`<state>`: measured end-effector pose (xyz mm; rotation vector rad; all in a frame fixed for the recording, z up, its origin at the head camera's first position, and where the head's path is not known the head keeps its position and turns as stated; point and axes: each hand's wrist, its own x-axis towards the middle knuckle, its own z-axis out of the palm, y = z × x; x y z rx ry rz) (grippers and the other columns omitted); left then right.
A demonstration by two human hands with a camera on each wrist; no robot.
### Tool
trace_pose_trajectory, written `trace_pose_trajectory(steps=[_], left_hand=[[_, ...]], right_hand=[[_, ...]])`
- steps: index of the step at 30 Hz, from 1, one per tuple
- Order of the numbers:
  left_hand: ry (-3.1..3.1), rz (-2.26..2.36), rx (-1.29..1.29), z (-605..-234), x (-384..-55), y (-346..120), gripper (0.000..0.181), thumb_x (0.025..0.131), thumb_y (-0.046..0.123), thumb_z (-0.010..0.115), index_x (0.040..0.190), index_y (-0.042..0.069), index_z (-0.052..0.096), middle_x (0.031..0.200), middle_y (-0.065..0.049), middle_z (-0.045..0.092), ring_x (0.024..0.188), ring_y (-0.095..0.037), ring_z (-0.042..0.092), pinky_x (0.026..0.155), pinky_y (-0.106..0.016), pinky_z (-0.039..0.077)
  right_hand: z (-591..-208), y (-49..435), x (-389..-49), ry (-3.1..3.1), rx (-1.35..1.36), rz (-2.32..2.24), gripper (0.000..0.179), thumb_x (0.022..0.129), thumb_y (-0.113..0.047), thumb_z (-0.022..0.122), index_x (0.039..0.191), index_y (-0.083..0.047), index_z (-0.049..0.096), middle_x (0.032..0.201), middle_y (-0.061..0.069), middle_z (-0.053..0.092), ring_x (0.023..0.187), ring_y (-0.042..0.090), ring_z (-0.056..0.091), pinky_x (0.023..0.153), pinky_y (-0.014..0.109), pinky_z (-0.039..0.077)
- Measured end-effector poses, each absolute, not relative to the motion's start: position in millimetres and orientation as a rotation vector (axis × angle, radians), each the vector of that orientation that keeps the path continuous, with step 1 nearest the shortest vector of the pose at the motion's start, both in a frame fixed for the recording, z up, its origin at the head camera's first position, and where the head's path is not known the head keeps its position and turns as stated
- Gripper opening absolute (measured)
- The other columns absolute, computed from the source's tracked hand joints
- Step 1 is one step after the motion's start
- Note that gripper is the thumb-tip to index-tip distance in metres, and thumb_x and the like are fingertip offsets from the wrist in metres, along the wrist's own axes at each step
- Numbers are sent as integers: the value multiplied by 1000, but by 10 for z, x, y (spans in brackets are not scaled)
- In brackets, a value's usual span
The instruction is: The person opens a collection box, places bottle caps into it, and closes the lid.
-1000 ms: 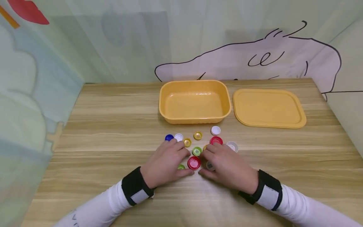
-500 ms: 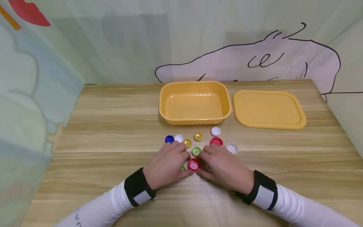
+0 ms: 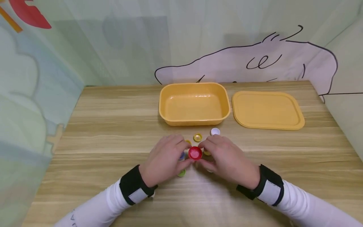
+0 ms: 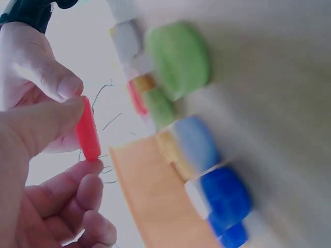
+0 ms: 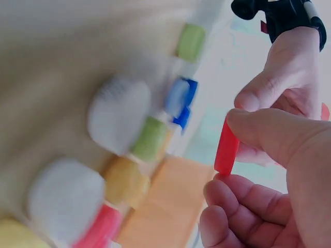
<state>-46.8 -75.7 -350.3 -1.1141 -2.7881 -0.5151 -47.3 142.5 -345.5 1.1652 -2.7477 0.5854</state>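
Note:
A red bottle cap (image 3: 195,153) is held up between both hands, its hollow side facing the head camera. My left hand (image 3: 164,159) pinches its left side with thumb and forefinger. From the right, my right hand (image 3: 231,159) pinches the same cap the same way. Edge-on in the left wrist view, the cap (image 4: 88,129) hangs above the table. Other caps lie below and around the hands: a green cap (image 3: 181,173), a yellow cap (image 3: 197,137) and a white cap (image 3: 215,131). The hands hide several others from the head camera, including a dark blue cap (image 4: 225,196).
Behind the caps stands a yellow plastic box (image 3: 195,122) without its lid on. Its flat yellow lid (image 3: 267,110) lies to the right of it. A printed curtain (image 3: 122,47) hangs behind the wood-grain table (image 3: 113,126).
Both hands have closed in on the red cap and lifted it from the table. It now appears higher in the head view.

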Motion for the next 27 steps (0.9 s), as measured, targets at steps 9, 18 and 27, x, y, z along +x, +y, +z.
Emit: trace_pose_trajectory(steps=[9,18,27], left_hand=[[-2673,-661,-997,-3184,-723,-775,38,82,37,70,108,11,61,89,4,55,80,-9,42,67,-26,42],[-2780,-759,-862,-3020,-1104,-712,41,85,24,67,119,5,54,97,-3,53,82,-9,44,74,-25,49],[-2966,-759,-686,-3095,-1451,-598,45,88,22,64,127,4,51,103,-7,51,88,-13,43,77,-24,47]], right_hand=[[-3136,1389,-782,-2640,1094,569,33,78,-34,72,98,-9,62,83,-3,54,73,8,44,59,25,46],[-2964,1273,-1221,-2708,925,594,37,77,-38,73,99,-10,62,83,-2,56,75,12,46,62,28,48],[-3111,1206,-1630,-2830,804,724,33,79,-36,73,95,-9,63,81,6,61,69,15,48,59,28,46]])
